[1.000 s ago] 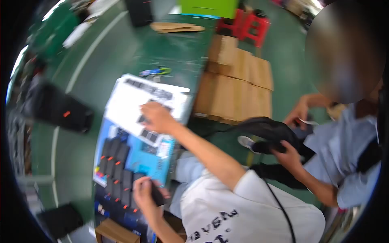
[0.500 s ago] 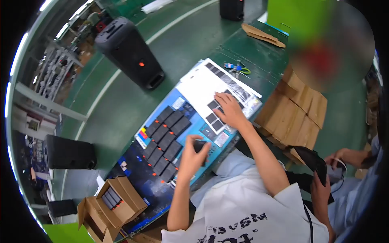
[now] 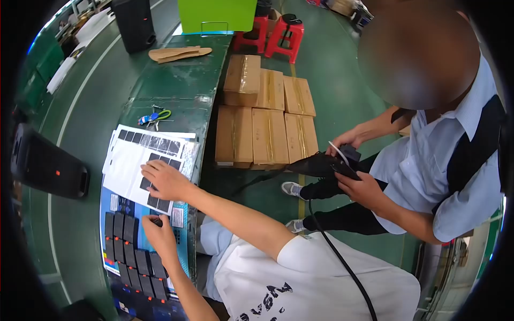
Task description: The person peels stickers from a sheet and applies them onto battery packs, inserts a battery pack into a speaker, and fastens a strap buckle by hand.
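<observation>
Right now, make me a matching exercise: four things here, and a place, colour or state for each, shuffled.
Things:
1. Right hand
2. Key bunch
3. Plastic stools
4. Left hand

Places, colours, states:
A. Red
B. Holding a small dark piece
C. On the white sheet
D. On the green table, beside the sheet

Pairs: 1-C, 2-D, 3-A, 4-B

Fairly bright, even light falls across the scene, leaving only soft shadows. The white sheets (image 3: 124,168) look nearly washed out, and glare flecks the green worktop (image 3: 174,85). The wide lens bends lines toward black, vignetted edges; a round blur hides the other person's head (image 3: 420,56).
</observation>
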A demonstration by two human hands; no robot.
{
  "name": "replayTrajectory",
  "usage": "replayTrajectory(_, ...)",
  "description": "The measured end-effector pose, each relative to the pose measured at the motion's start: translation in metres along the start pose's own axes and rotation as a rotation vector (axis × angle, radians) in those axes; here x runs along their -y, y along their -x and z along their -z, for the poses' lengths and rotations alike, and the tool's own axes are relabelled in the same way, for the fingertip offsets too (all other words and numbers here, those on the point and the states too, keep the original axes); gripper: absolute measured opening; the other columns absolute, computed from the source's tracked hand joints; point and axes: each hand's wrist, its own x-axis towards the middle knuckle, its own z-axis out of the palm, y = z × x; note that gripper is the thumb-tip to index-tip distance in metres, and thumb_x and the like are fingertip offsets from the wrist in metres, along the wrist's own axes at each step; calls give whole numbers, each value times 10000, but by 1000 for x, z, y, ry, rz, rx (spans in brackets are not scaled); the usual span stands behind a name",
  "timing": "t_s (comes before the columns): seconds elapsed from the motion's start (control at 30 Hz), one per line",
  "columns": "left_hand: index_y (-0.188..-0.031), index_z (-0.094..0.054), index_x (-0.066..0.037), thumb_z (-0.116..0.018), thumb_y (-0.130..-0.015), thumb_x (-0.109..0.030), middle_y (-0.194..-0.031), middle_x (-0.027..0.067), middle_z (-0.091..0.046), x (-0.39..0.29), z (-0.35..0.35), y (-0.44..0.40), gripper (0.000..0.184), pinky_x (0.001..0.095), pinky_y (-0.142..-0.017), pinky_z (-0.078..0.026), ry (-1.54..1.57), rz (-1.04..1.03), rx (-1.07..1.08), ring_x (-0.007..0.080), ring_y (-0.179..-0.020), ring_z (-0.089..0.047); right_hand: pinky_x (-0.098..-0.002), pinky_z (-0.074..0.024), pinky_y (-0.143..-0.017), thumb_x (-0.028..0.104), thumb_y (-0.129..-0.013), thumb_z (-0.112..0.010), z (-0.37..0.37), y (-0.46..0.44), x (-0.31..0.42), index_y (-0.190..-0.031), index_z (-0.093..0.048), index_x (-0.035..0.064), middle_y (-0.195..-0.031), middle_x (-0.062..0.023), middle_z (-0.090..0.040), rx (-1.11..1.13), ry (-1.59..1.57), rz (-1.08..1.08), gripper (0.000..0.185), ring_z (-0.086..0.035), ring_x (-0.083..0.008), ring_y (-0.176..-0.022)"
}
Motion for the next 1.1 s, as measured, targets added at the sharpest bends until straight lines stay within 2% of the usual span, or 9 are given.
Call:
replayTrajectory(0.27,-1107,-554,53,-593,-991,-111,-1101,238,-574,-8,-7,-3,205,505,-857,-477,-308,-51,-96,411,-996,-581,-440,-408,-1173,234,-825,-736,3,-2,2,-1284,-625,-71,-1398,-184,-613,-47,9,6,562,-525,-335,-1333)
replayTrajectory(0.6,-1108,-577,56,-595,-969,-75,-1105,223,-565,15,-13,-10,192,505,-916,-442,-466,-184,-180,399,-1035,-527,-427,-423,-1131,225,-796,-744,0,-2,0,-1166,-650,-59,-1304,-173,-628,-123,24,19,476,-548,-330,-1260)
replayTrajectory(0.77,-1130,-593,40,-611,-973,-90,-1132,210,-582,3,-15,-8,204,483,-936,-446,-546,-217,-190,389,-1078,-537,-438,-414,-1156,212,-804,-749,4,-3,-1,-1233,-642,-62,-1369,-179,-630,-58,-16,-26,521,-546,-333,-1303)
replayTrajectory(0.83,-1166,-611,35,-630,-986,-108,-1148,200,-612,-6,-10,-4,231,480,-938,-453,-525,-235,-263,393,-1085,-563,-439,-415,-1154,209,-802,-749,1,-3,1,-1227,-643,-62,-1364,-181,-630,-50,-14,-34,515,-547,-333,-1300)
replayTrajectory(0.93,-1199,-603,76,-649,-1021,-167,-1145,176,-639,-45,29,15,305,430,-953,-488,-67,-117,-331,329,-1042,-615,-444,-416,-1149,200,-794,-750,2,-3,0,-1215,-642,-68,-1344,-184,-627,-74,-24,-21,511,-549,-334,-1287)
replayTrajectory(0.97,-1192,-606,84,-596,-1065,-231,-1148,182,-638,-67,58,28,340,381,-964,-499,-11,-157,-387,288,-1044,-614,-444,-416,-1149,200,-794,-750,2,-2,-1,-1215,-642,-68,-1344,-184,-627,-64,-23,-29,511,-549,-334,-1287)
replayTrajectory(1.03,-1140,-608,40,-420,-1129,-379,-1125,197,-644,-89,123,36,460,444,-997,-562,302,-766,-475,319,-1075,-657,-443,-415,-1148,192,-795,-741,0,-2,-1,-1207,-646,-68,-1332,-181,-626,-78,-10,-22,497,-550,-334,-1281)
replayTrajectory(1.07,-1015,-568,20,-432,-1084,-371,-1005,163,-579,-133,142,61,420,404,-835,-555,126,-580,-654,278,-947,-617,-442,-415,-1147,186,-797,-733,-3,-2,-2,-1198,-650,-68,-1326,-180,-624,-81,-4,-21,482,-547,-335,-1284)
replayTrajectory(1.1,-1015,-568,20,-432,-1084,-371,-1005,163,-579,-128,141,61,420,404,-835,-555,119,-572,-656,278,-947,-617,-442,-415,-1147,186,-797,-733,-5,-2,-2,-1198,-650,-68,-1326,-180,-624,-75,-12,-21,482,-547,-335,-1284)
